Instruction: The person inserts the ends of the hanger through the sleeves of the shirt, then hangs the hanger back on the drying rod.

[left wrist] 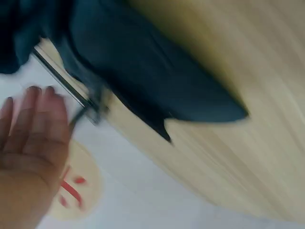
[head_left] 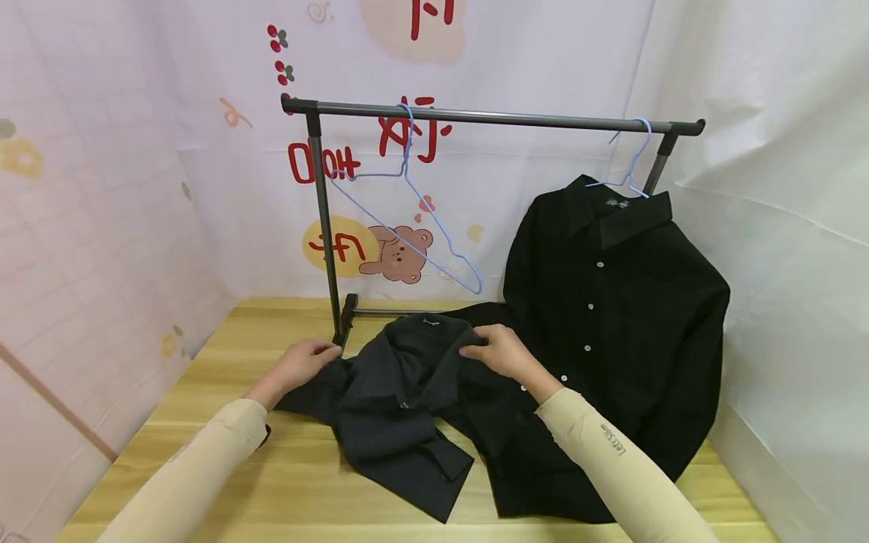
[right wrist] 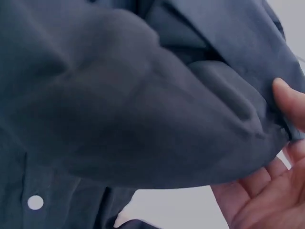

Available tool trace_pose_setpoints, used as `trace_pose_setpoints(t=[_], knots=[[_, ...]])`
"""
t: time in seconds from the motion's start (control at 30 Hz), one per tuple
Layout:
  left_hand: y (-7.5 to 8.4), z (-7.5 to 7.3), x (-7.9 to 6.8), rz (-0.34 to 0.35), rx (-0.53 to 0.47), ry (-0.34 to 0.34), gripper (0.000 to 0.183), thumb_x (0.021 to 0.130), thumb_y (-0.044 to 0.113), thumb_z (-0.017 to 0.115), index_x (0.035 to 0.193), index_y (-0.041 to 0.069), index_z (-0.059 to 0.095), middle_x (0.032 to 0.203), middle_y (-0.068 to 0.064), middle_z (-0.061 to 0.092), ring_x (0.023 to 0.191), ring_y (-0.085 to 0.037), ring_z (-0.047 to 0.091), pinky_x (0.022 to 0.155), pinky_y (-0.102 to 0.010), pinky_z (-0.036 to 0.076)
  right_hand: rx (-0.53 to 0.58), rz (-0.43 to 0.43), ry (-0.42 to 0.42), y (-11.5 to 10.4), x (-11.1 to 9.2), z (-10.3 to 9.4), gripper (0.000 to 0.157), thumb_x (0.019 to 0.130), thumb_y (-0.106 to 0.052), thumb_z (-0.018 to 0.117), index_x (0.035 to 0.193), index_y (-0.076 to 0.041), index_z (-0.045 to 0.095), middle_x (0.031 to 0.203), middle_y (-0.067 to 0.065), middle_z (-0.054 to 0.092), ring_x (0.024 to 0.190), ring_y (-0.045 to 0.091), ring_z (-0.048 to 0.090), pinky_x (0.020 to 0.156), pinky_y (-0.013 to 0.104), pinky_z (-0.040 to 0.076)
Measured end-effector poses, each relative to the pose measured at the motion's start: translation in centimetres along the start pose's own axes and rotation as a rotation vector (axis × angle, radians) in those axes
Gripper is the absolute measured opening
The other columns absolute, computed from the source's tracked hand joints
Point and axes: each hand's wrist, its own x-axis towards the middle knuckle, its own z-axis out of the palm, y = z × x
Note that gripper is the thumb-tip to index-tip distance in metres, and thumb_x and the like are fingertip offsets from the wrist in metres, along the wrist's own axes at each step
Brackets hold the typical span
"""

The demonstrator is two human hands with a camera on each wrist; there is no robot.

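Note:
A dark charcoal shirt (head_left: 383,418) lies crumpled on the table, its neck opening toward the rack. My right hand (head_left: 501,351) pinches the right side of its collar area; in the right wrist view, thumb (right wrist: 289,102) and fingers hold an edge of the lifted cloth. My left hand (head_left: 302,367) is at the shirt's left side. In the blurred left wrist view, the fingers of the left hand (left wrist: 35,143) look extended, apart from the cloth (left wrist: 143,71). An empty blue wire hanger (head_left: 441,230) hangs tilted from the rail above the shirt.
The rail of a dark clothes rack (head_left: 502,117) spans the back of the wooden table (head_left: 265,483). At right, a black button-up shirt (head_left: 631,302) hangs on another blue hanger (head_left: 634,170), its lower part on the table. White printed curtains (head_left: 543,45) enclose the table.

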Motion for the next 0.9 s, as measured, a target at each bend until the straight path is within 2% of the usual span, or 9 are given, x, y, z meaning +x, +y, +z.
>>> trace_pose_setpoints(t=[0.1,0.27,0.33,0.43,0.53,0.67,0.73,0.8,0.9], knots=[[1.6,1.6,-0.4,0.021,-0.066,-0.019,0.053,0.100,0.044,0.057,0.133,0.002,0.061,0.127,-0.017,0.061,0.113,-0.035,0.058,0.095,-0.051,0.046,0.013,0.059,0.047,0.8,0.1,-0.6,0.009,0.091,-0.022,0.073,0.092,-0.013,0.072,0.070,0.000,0.052,0.066,0.018,0.051,0.062,0.032,0.041],[2.8,4.6,-0.9,0.096,0.084,0.056,0.062,0.091,0.043,0.071,0.138,0.005,0.058,0.117,-0.013,0.052,0.102,-0.029,0.052,0.086,-0.047,0.045,-0.044,0.092,0.080,1.4,0.0,-0.7,0.011,0.092,-0.024,0.072,0.097,-0.014,0.073,0.076,0.000,0.056,0.068,0.018,0.052,0.062,0.033,0.041],[3.0,5.2,-0.7,0.128,0.121,0.108,0.065,0.090,0.041,0.073,0.143,0.008,0.053,0.125,-0.017,0.049,0.111,-0.035,0.048,0.092,-0.052,0.041,-0.044,0.084,0.048,1.8,-0.1,-0.7,0.010,0.093,-0.024,0.071,0.095,-0.014,0.072,0.076,0.000,0.056,0.070,0.018,0.052,0.064,0.033,0.042],[3.7,5.4,0.1,0.217,0.091,0.143,0.073,0.090,0.032,0.074,0.152,0.011,0.042,0.148,-0.022,0.037,0.131,-0.044,0.035,0.104,-0.062,0.028,-0.042,0.047,-0.007,2.2,-0.3,-0.6,0.011,0.094,-0.021,0.070,0.102,-0.013,0.069,0.083,0.000,0.060,0.075,0.018,0.055,0.069,0.034,0.045],[4.8,4.8,1.0,0.354,0.117,0.107,0.071,0.091,0.021,0.075,0.152,0.013,0.040,0.160,-0.019,0.023,0.144,-0.046,0.019,0.108,-0.069,0.015,-0.107,-0.063,-0.027,2.4,-0.5,-0.8,0.033,0.094,-0.018,0.071,0.125,-0.013,0.062,0.095,0.002,0.064,0.078,0.016,0.059,0.072,0.034,0.049],[6.2,3.6,1.8,0.474,0.294,0.039,0.053,0.089,0.018,0.076,0.138,0.016,0.058,0.161,-0.019,0.021,0.146,-0.044,0.016,0.108,-0.071,0.015,-0.313,-0.312,-0.026,2.7,-0.8,-1.2,0.064,0.091,-0.012,0.073,0.149,-0.018,0.045,0.123,0.008,0.059,0.081,0.016,0.062,0.070,0.033,0.052],[6.6,3.0,2.0,0.487,0.397,0.021,0.043,0.088,0.021,0.078,0.128,0.017,0.065,0.157,-0.022,0.027,0.145,-0.044,0.021,0.108,-0.070,0.018,-0.396,-0.412,-0.042,2.7,-0.8,-1.5,0.061,0.090,-0.011,0.075,0.145,-0.019,0.051,0.132,0.011,0.054,0.084,0.019,0.064,0.072,0.034,0.053],[6.8,2.6,2.4,0.499,0.473,0.016,0.032,0.088,0.022,0.078,0.118,0.017,0.068,0.151,-0.023,0.037,0.140,-0.044,0.030,0.109,-0.066,0.022,-0.425,-0.461,-0.078,2.7,-0.8,-1.8,0.046,0.090,-0.012,0.075,0.133,-0.019,0.062,0.136,0.012,0.053,0.087,0.023,0.066,0.073,0.036,0.053],[7.0,1.9,2.9,0.528,0.463,0.004,0.015,0.088,0.020,0.077,0.100,0.017,0.069,0.136,-0.021,0.051,0.128,-0.040,0.046,0.105,-0.059,0.032,-0.376,-0.467,-0.134,2.5,-0.7,-2.4,0.022,0.090,-0.014,0.074,0.111,-0.018,0.070,0.132,0.013,0.057,0.101,0.027,0.066,0.082,0.038,0.053]])
